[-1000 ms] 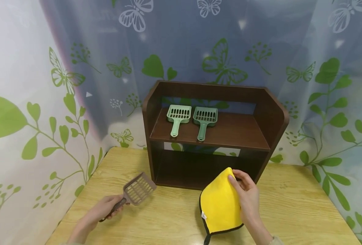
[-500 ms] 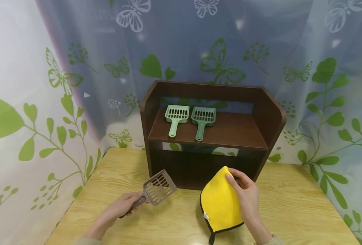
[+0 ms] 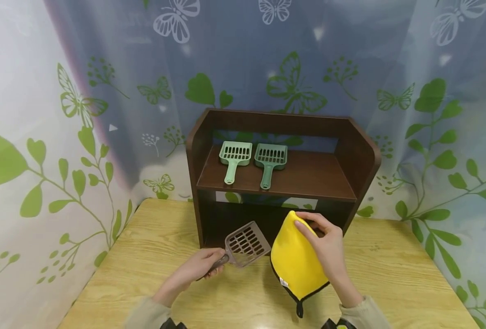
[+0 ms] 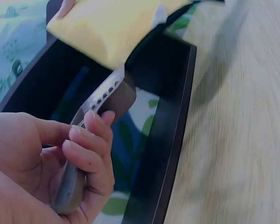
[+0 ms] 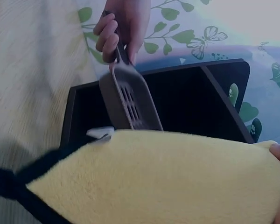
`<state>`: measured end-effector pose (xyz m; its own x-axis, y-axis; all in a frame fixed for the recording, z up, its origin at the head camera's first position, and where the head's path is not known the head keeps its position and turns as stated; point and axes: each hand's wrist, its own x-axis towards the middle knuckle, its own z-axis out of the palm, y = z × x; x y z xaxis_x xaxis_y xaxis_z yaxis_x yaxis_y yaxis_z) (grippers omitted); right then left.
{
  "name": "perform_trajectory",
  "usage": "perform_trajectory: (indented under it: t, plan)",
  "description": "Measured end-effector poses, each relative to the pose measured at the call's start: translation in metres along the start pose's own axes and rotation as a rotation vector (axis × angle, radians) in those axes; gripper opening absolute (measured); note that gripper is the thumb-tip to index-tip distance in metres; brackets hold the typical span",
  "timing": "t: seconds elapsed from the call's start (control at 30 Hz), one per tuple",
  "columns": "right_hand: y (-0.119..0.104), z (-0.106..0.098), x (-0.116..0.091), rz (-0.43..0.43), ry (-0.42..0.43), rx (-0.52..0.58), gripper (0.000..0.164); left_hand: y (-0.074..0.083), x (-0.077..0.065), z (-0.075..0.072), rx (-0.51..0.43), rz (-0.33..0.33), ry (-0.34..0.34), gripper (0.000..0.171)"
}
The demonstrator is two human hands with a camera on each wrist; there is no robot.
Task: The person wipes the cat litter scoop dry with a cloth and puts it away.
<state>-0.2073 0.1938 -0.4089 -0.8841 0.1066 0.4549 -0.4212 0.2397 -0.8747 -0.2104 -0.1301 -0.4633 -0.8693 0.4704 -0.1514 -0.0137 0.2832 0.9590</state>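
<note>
My left hand (image 3: 202,266) grips the handle of a brown slotted litter scoop (image 3: 248,243), fingers wrapped round it in the left wrist view. The scoop's head points right, its edge close to a yellow cloth (image 3: 297,258) with black trim, a hanging loop and a white tag. Thumb and fingers of my right hand (image 3: 325,242) pinch the cloth's top corner, so it hangs down over the table. From the right wrist side, the cloth (image 5: 158,177) overlaps the tip of the scoop (image 5: 130,100).
A dark brown two-tier shelf (image 3: 309,176) stands behind my hands. On its upper board lie a light green scoop (image 3: 235,155) and a dark green scoop (image 3: 270,157), handles forward. The wooden table (image 3: 144,256) meets a printed butterfly backdrop (image 3: 235,55).
My left hand has carried the brown scoop rightward and slightly up, close to the cloth. My right hand has raised the yellow cloth a little.
</note>
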Motion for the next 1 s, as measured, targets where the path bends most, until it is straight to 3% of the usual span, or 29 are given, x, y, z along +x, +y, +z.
perform_trajectory:
  t: [0.23, 0.37, 0.5, 0.7, 1.0]
  plan:
    - [0.003, 0.019, 0.000, 0.006, -0.117, -0.009, 0.033, 0.015, 0.014, 0.020, 0.009, 0.049, 0.020, 0.035]
    - [0.009, 0.032, -0.006, -0.027, -0.163, -0.108, 0.028, 0.024, 0.019, 0.031, 0.011, 0.066, 0.053, 0.034]
    - [0.014, 0.045, -0.010, -0.148, -0.156, -0.242, 0.020, 0.030, 0.022, 0.040, 0.030, 0.088, 0.068, 0.036]
    - [0.017, 0.057, -0.016, -0.349, -0.167, -0.417, 0.023, 0.038, 0.025, 0.050, 0.080, 0.127, 0.072, 0.036]
    - [0.020, 0.060, -0.020, -0.450, -0.097, -0.610, 0.024, 0.045, 0.025, 0.061, 0.092, 0.137, 0.072, 0.036]
